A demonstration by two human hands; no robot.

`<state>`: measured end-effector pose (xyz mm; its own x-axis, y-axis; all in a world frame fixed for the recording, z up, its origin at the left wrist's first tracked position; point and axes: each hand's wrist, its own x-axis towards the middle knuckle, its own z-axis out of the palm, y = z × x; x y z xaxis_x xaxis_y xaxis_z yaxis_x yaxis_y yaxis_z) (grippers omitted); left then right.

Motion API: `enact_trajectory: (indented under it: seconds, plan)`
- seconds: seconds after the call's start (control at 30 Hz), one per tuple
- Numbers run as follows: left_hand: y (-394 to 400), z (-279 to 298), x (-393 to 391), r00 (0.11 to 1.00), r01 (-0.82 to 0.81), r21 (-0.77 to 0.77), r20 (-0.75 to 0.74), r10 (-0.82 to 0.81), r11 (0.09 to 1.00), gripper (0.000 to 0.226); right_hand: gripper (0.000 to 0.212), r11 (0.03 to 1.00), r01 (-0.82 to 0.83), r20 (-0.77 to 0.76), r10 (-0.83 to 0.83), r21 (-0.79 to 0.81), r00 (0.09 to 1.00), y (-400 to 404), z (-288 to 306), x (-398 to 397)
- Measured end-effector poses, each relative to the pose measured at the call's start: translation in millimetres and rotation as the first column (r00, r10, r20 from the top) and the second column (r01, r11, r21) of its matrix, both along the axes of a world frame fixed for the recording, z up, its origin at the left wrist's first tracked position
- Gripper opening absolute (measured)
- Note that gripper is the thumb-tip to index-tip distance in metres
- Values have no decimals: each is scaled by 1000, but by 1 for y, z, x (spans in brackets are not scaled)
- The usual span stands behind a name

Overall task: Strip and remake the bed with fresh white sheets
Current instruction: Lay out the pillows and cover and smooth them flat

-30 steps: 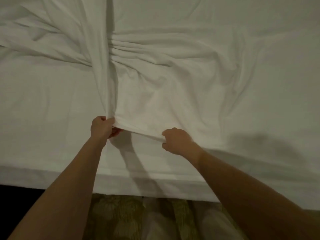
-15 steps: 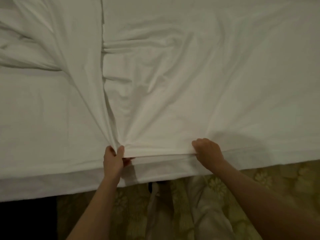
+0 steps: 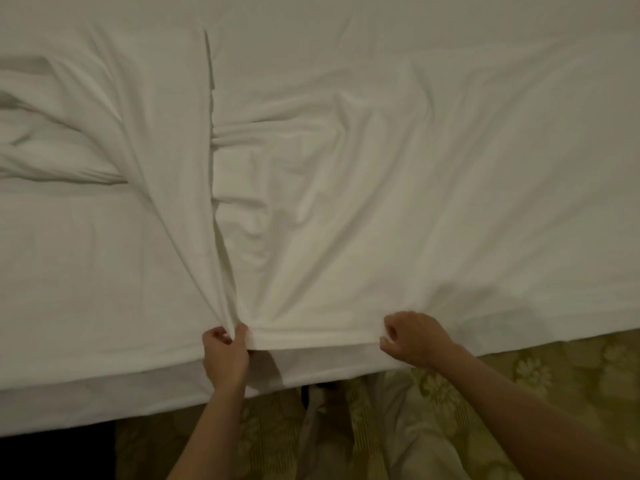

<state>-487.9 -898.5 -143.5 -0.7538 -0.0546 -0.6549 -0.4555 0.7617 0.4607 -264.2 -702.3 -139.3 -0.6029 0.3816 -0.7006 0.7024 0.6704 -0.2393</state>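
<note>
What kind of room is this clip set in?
Most likely a bedroom, perhaps a hotel room. A bed fills the view, both hands grip the edge of a white sheet, and a floral-patterned bedspread or carpet lies below.

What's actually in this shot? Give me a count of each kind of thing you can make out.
Hands: 2, the left hand and the right hand, each gripping the sheet's edge
White top sheet: 1
White under layer on the bed: 1
Green floral cloth below the bed edge: 1
Total: 5
</note>
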Motion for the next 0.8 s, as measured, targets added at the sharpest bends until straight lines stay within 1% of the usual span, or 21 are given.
enact_trajectory:
  seconds: [0.03,0.07,0.13,0.17,0.2,0.23,0.27,0.3,0.33,0.37,0.4,0.43,0.47,0.5,0.53,0.57,0.63,0.67,0.73,0.77,0.8]
  plan:
    - [3,5,-7,998,-29,-2,-53,28,1000,48,25,998,63,-99,-61,22,993,5,-1,-2]
    - [7,11,-16,990,-48,1,-130,47,999,57,23,989,131,-221,-115,61,968,11,-3,-6]
    - [21,24,-33,955,-36,-1,-295,34,999,71,24,955,193,-442,-75,227,894,25,-10,-15]
    - [29,28,-40,925,7,-18,-380,-14,1000,75,30,934,208,-479,-47,290,877,33,-14,-21]
    - [39,31,-46,881,89,-52,-462,-103,995,76,37,922,225,-472,-54,314,880,42,-17,-28]
    - [52,32,-49,815,216,-105,-528,-238,971,75,44,924,217,-437,-62,316,897,50,-20,-35]
    - [66,29,-50,717,373,-169,-572,-399,912,71,51,929,205,-371,-81,309,925,58,-20,-44]
    - [83,27,-49,598,534,-235,-574,-559,812,66,56,932,198,-303,-102,304,947,67,-24,-51]
    - [103,22,-46,481,669,-293,-531,-698,683,64,58,945,182,-223,-122,272,967,78,-28,-59]
    - [123,15,-44,381,771,-327,-450,-807,546,67,59,955,164,-159,-127,245,979,91,-33,-67]
    - [143,7,-43,300,832,-346,-377,-876,434,69,61,957,146,-127,-117,252,985,104,-36,-76]
    - [162,0,-43,240,862,-370,-305,-922,347,69,62,954,128,-108,-102,272,989,117,-40,-84]
    - [180,-7,-44,200,863,-413,-249,-948,291,68,64,953,117,-103,-91,281,991,132,-43,-92]
    - [198,-14,-46,194,858,-448,-168,-966,250,66,65,951,116,-117,-85,288,989,149,-48,-98]
    - [214,-23,-51,217,853,-465,-97,-971,237,63,66,944,109,-130,-72,311,989,168,-53,-105]
    - [228,-30,-58,260,849,-464,-46,-965,251,62,66,930,101,-143,-53,354,988,189,-60,-110]
    - [248,-37,-68,322,834,-469,-15,-947,291,65,66,898,120,-171,-51,423,984,230,-64,-120]
    - [253,-39,-70,319,826,-482,-28,-947,292,67,67,892,96,-164,-24,443,986,247,-64,-123]
    - [257,-38,-72,303,811,-507,-61,-951,291,69,65,910,16,-120,37,413,992,269,-65,-127]
    - [257,-37,-74,305,795,-514,-123,-944,324,65,64,922,9,-130,44,387,991,272,-65,-125]
    - [259,-34,-78,309,769,-514,-224,-924,381,58,61,917,67,-225,25,393,974,272,-63,-123]
